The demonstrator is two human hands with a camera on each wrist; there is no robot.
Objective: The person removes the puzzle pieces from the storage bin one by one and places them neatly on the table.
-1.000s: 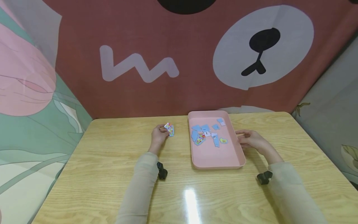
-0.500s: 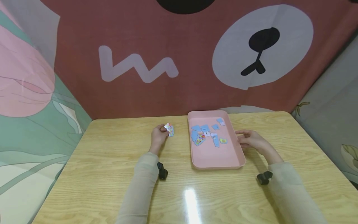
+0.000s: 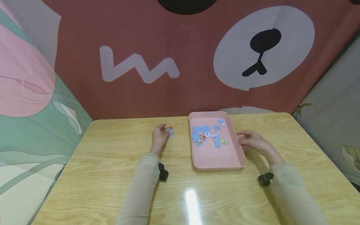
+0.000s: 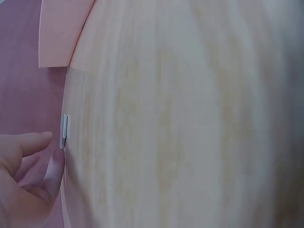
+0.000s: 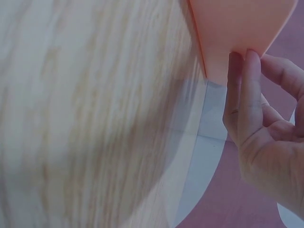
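Observation:
Colourful puzzle pieces (image 3: 171,132) lie on the wooden table left of the tray. My left hand (image 3: 159,136) is at their left side, its thumb tip against the near edge and the index finger raised apart from them. Seen edge-on in the left wrist view, the pieces (image 4: 64,130) form a thin layered stack on the tabletop. A pink tray (image 3: 219,159) holds several scattered puzzle pieces (image 3: 216,140), mostly light blue, some multicoloured or yellow. My right hand (image 3: 254,142) touches the tray's right outer wall with nearly straight fingers (image 5: 251,90).
Wood-grain table (image 3: 98,175) stretches around the tray and both arms. A brown cloth (image 3: 140,100) with a cartoon bear print hangs behind the back edge. Small black cameras (image 3: 163,172) sit at both wrists.
The pieces by my left hand, tilted and shiny before, now lie flatter, and the left index finger has lifted off them. My right hand and the tray stay in place.

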